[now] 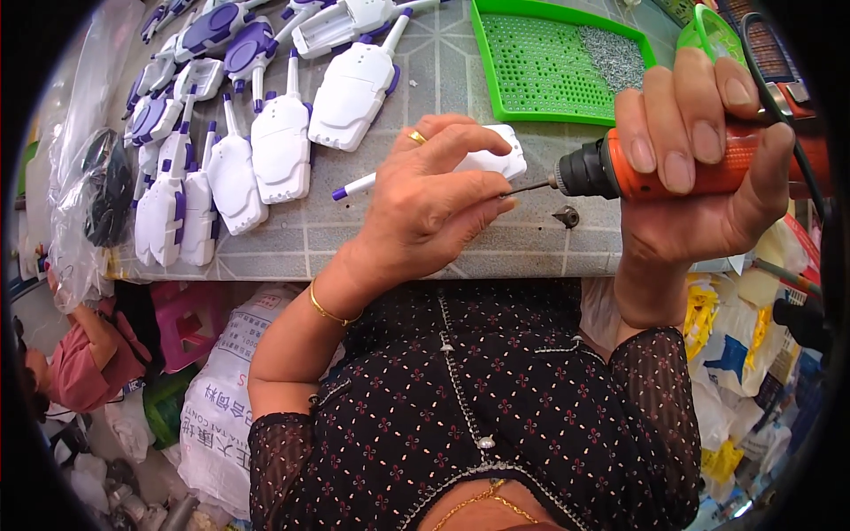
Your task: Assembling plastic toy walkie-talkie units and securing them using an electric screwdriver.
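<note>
My right hand (699, 150) is wrapped round an orange and black electric screwdriver (624, 164), held level with its thin bit (529, 187) toward the left. My left hand (434, 190) is closed, thumb and forefinger pinched together at the bit's tip. Whatever lies between those fingertips is too small to make out. Under and behind this hand, partly covered, a white walkie-talkie-shaped plastic piece (509, 157) lies on the table, its purple-tipped antenna (356, 187) sticking out on the left.
Several similar white and purple pieces (282, 146) spread over the table's left side. A green tray (531, 113) of small metal screws (614, 60) stands at the back. A small dark cone-shaped part (566, 216) lies near the front edge. Another person (96, 354) is at lower left.
</note>
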`<state>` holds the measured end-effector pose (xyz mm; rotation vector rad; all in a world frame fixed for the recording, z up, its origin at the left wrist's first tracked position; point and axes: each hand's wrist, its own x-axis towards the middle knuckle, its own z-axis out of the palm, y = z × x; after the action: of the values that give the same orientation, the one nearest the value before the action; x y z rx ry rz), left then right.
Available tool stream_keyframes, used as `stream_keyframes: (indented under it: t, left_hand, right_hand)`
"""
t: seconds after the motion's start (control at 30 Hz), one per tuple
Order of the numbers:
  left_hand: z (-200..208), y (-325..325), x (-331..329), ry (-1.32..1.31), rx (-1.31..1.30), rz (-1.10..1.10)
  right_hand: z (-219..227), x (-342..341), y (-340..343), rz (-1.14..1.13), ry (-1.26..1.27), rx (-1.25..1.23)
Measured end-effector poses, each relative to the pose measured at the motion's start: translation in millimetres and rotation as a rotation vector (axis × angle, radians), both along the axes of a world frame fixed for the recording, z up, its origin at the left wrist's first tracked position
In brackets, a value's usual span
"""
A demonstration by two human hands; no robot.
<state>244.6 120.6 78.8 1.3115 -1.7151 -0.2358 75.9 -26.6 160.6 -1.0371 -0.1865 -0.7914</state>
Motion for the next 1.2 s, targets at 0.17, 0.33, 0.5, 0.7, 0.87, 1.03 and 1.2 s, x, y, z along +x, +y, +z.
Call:
stream_keyframes:
  t: [0.17, 0.33, 0.5, 0.7, 0.87, 1.03, 1.2]
  left_hand:
    - [-1.6, 1.6, -2.4, 0.062, -0.007, 0.002]
    - [-1.9, 4.9, -4.2, 0.082, 0.051, 0.042]
    - [-1.8, 6.7, -5.7, 0.102, 0.085, 0.066]
    - [-1.7, 5.7, -9.8, 0.107, 0.079, 0.097]
    - [-1.5, 4.3, -11.6, 0.084, 0.082, 0.139]
    - [-2.7, -1.4, -15.6, 0.126, 0.056, 0.156]
    - [-5.8, -3.9, -16.0, 0.159, 0.034, 0.169]
  right_hand:
    - [-0.9, -1.8, 1.8, 0.000, -0.010, 0.005]
    - [-1.1, -1.8, 1.9, -0.004, -0.009, -0.030]
    - [-3.2, -1.1, 1.0, 0.007, -0.003, -0.049]
    - [-5.6, -1.1, 2.3, -0.024, 0.016, -0.055]
    - [-7.1, 1.4, 2.6, -0.032, 0.020, -0.067]
    - [-7.4, 1.4, 2.2, -0.048, 0.035, -0.081]
    - [-8.9, 1.3, 1.4, -0.068, 0.034, -0.110]
